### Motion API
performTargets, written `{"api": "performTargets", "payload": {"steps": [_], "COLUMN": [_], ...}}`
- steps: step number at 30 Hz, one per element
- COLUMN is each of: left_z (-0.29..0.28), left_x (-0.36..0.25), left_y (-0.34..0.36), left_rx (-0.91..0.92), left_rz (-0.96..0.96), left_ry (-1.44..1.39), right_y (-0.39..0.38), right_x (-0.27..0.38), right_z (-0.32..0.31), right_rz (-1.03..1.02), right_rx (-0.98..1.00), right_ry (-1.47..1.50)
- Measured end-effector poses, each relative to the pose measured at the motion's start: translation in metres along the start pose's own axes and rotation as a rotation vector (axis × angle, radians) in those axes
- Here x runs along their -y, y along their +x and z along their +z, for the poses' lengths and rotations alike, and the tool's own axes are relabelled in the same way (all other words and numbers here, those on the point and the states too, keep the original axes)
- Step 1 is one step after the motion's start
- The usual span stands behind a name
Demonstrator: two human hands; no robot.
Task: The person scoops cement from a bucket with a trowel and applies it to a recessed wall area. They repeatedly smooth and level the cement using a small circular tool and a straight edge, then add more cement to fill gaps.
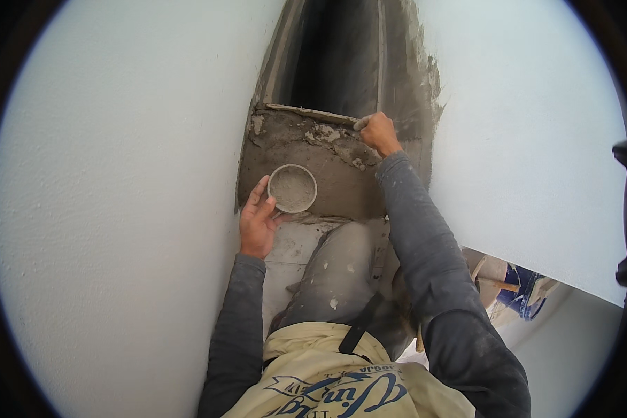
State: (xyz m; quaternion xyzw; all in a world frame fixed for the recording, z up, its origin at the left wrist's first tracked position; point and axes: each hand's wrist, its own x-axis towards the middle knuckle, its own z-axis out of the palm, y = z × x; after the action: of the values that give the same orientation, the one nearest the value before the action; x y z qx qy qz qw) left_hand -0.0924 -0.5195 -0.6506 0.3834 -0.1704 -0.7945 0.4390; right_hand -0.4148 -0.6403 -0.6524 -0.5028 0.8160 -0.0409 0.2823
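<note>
My left hand (258, 219) grips a small round bowl (315, 189) from its left side, thumb and fingers around the rim. Grey cement powder or dry mortar (292, 187) lies inside it. Further ahead and to the right, my right hand (380, 134) is closed at the lower edge of a dark opening (327, 63). Something small and pale shows at its fingertips, too little visible to name. The fingers are close to a rough strip (313, 113) along that edge. Below it, the damp grey mortar face (327, 150) carries lumpy patches.
White walls rise close on the left (118, 209) and right (529, 139), narrowing the space. My bent knee (345, 258) is just below the mortar face. At the lower right, a blue container (519, 296) stands beside wooden-handled things (498, 284).
</note>
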Motion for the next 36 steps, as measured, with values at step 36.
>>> {"api": "performTargets", "payload": {"steps": [36], "left_z": [0.195], "left_x": [0.115], "left_y": [-0.142], "left_rx": [0.838], "left_rz": [-0.34], "left_ry": [0.63], "right_y": [-0.539], "right_x": [-0.16], "right_z": [-0.006], "right_rz": [0.136], "right_rx": [-0.491], "right_ry": [1.489]}}
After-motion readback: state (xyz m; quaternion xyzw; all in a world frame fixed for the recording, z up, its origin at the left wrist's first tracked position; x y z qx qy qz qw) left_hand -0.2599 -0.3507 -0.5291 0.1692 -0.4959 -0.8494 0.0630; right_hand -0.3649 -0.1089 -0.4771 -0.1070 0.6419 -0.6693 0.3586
